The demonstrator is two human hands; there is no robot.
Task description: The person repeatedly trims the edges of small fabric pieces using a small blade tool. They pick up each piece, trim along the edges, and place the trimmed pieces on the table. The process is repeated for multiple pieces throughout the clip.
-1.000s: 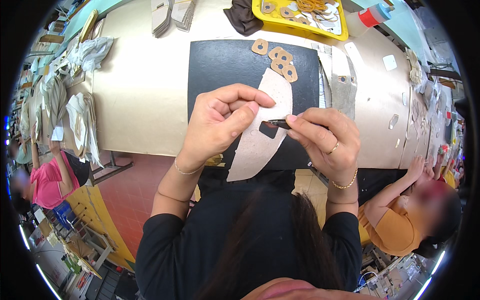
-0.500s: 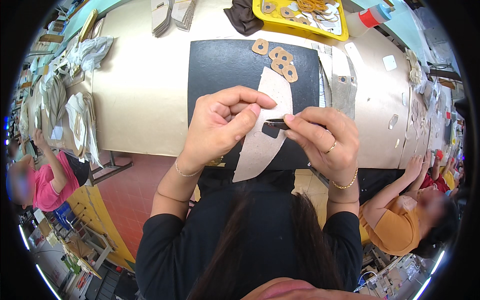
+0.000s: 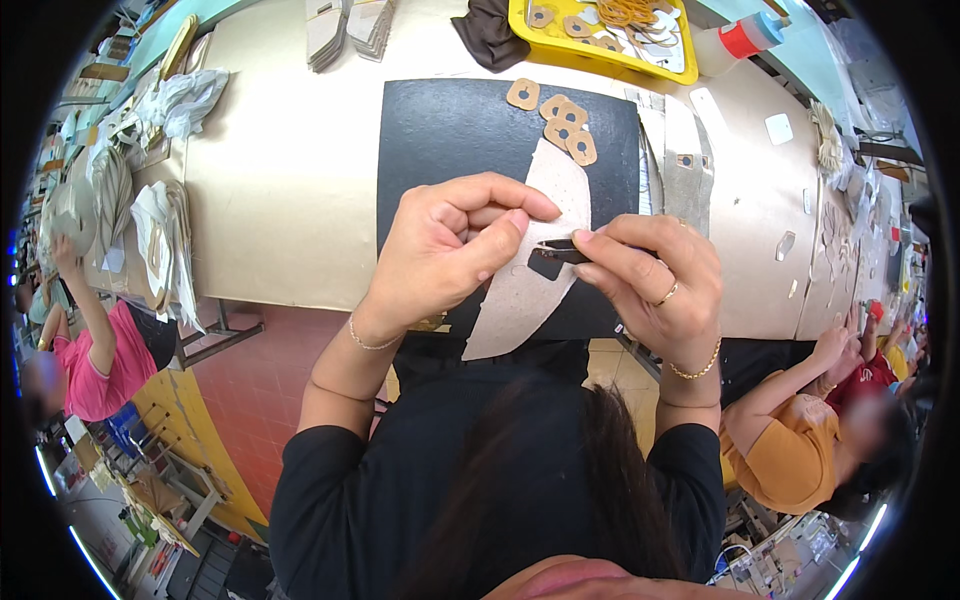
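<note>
A curved beige fabric-like piece [image 3: 566, 186] is held over a black mat [image 3: 450, 125], tapering toward its near tip. My left hand [image 3: 452, 235] pinches its left edge between thumb and forefinger. Near the middle of the piece is a small dark rectangular opening [image 3: 545, 264]; its colour matches the mat. My right hand [image 3: 655, 280] grips a slim black pointed tool [image 3: 572, 247], like tweezers or thread snips, and its tip lies at the upper edge of that opening. Several small brown pieces with keyhole-shaped holes [image 3: 522, 95] lie on the mat beyond the beige piece.
A yellow tray [image 3: 600, 62] of small parts stands at the back beside a bottle with a red band [image 3: 750, 38]. Dark cloth [image 3: 488, 35] and stacked beige pieces [image 3: 345, 30] lie left of it. Grey strips [image 3: 688, 150] lie right of the mat. Other people sit at both sides.
The beige piece and both hands have shifted very slightly to the right. My grip on the piece and on the black tool is unchanged.
</note>
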